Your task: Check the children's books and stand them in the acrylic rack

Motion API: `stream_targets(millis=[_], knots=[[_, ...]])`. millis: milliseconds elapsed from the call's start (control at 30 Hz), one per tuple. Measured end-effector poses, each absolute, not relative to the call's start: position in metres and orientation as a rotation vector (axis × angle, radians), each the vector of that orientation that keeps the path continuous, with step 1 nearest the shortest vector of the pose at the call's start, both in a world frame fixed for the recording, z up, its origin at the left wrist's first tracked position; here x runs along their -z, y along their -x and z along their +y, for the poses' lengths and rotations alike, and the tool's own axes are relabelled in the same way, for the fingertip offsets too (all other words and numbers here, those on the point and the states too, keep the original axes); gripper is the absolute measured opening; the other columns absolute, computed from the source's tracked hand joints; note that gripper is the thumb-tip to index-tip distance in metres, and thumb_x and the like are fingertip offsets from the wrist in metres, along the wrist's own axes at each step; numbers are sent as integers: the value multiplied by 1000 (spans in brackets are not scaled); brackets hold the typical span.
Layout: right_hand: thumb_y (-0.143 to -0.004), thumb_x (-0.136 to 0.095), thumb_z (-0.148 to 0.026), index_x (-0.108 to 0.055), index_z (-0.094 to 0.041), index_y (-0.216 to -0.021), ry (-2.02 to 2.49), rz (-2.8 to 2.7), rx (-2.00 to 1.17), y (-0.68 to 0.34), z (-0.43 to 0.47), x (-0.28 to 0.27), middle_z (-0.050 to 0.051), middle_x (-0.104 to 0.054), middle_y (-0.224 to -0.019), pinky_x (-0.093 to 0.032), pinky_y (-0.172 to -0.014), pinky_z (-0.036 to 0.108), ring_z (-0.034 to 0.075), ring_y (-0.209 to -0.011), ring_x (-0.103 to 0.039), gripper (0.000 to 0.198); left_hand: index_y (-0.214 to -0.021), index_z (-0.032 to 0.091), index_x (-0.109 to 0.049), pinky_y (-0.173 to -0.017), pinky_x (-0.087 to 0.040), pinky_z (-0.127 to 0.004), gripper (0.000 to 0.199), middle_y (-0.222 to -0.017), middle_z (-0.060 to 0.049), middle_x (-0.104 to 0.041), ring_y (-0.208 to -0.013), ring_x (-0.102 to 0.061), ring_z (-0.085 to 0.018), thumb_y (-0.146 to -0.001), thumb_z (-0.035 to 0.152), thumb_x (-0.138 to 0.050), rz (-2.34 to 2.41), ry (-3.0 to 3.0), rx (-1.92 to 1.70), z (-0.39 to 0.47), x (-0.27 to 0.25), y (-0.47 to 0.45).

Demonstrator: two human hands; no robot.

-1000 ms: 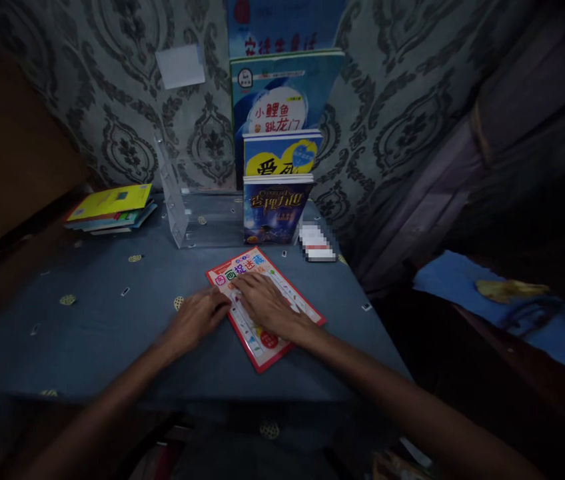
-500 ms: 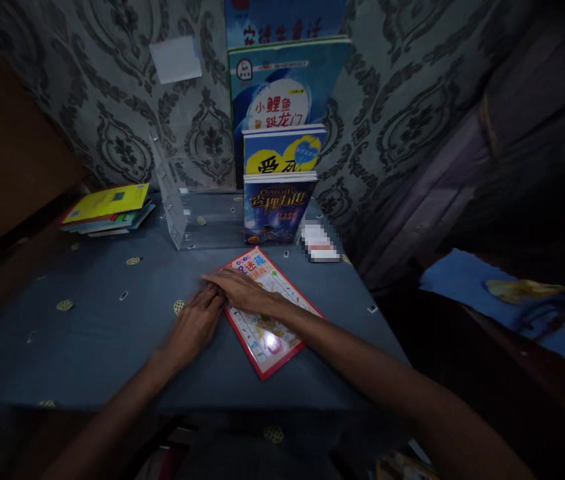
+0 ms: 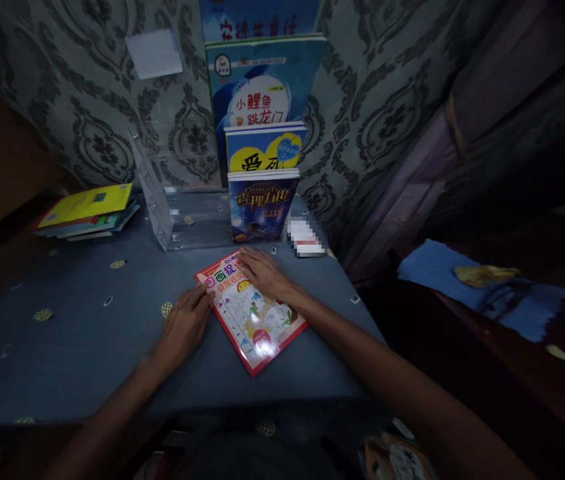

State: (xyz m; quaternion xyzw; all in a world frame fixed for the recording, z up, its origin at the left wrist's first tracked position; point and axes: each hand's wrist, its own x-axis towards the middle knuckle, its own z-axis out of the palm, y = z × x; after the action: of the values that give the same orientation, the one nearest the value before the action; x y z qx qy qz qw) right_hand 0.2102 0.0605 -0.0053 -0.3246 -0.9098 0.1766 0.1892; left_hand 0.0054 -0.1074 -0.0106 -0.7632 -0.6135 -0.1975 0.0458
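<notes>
Here, red-bordered book: "图画捉"

topmost book – cut off above, pixelated white item, red-edged book – title part-hidden

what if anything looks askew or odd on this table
Only mildly: the stacked books at the left of the table are fanned unevenly, and the red-bordered book lies at a slant to the front edge. A pixelated item can't be judged. No spill or damage shows.
</notes>
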Motion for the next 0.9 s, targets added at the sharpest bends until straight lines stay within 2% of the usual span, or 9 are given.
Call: stream_targets(millis=[167,300,400,467,533,633,767,833,900], knots=[[-104,-44,-27,-59,-16,-141,940,-2498,-487,-219,62,13,16,-52,-154,-34,-123,53,26,-146,-45,41,-128,24,-62,-105,-52,-57,33,-139,-16,-62,-130,-58,-34,-101,30,-45,-2024,2175,625,-108,10,-8],[-103,-45,-25,-61,-15,-138,930,-2462,-509,-217,62,15,16,-55,-151,-36,-123,51,26,-145,-46,40,-137,22,-55,-109,-50,-55,39,-136,-14,-66,-129,-60,-31,-101,32,-45,-2130,2297,872,-100,1,-6],[-103,-45,-23,-62,-11,-136,962,-2423,-517,-218,60,15,19,-56,-150,-36,-123,48,27,-145,-46,39,-144,21,-46,-107,-52,-51,49,-141,-15,-62,-129,-62,-29,-98,37,-52,-2304,2330,1312,-91,-6,-6],[-102,-45,-22,-63,-11,-134,987,-2386,-531,-220,59,16,20,-57,-148,-35,-123,48,27,-145,-46,39,-147,21,-39,-103,-56,-46,57,-149,-16,-56,-129,-62,-28,-95,38,-57,-2437,2209,1745,-87,-9,-9],[-100,-46,-21,-63,-12,-134,989,-2345,-565,-222,57,18,19,-59,-146,-36,-122,49,27,-144,-47,39,-147,22,-36,-96,-60,-42,63,-148,-17,-56,-122,-68,-26,-92,36,-61,-2607,1965,2161,-84,-11,-15],[-98,-48,-19,-62,-12,-135,984,-2277,-635,-226,55,20,19,-57,-148,-36,-121,48,26,-143,-48,40,-133,17,-49,-87,-64,-40,53,-126,-16,-72,-105,-75,-26,-85,31,-67,-2955,1750,2506,-84,-17,-26],[-94,-54,-20,-60,-12,-135,1005,-2150,-732,-230,57,18,19,-60,-142,-39,-117,47,27,-135,-54,42,-111,16,-62,-78,-66,-37,41,-111,-13,-77,-94,-77,-27,-76,31,-77,-3061,1822,2686,-85,-28,-34],[-91,-59,-22,-58,-13,-135,1013,-2019,-896,-233,60,15,16,-69,-126,-47,-107,46,26,-118,-63,45,-108,17,-64,-74,-66,-34,46,-109,-12,-78,-90,-77,-26,-70,32,-84,-2972,1797,2762,-83,-36,-33],[-90,-62,-27,-59,-13,-130,1015,-1897,-1102,-237,65,11,9,-74,-100,-55,-89,41,23,-93,-68,43,-107,16,-65,-72,-66,-33,53,-106,-11,-79,-87,-77,-25,-63,34,-90,-2886,1810,2790,-81,-46,-30]])
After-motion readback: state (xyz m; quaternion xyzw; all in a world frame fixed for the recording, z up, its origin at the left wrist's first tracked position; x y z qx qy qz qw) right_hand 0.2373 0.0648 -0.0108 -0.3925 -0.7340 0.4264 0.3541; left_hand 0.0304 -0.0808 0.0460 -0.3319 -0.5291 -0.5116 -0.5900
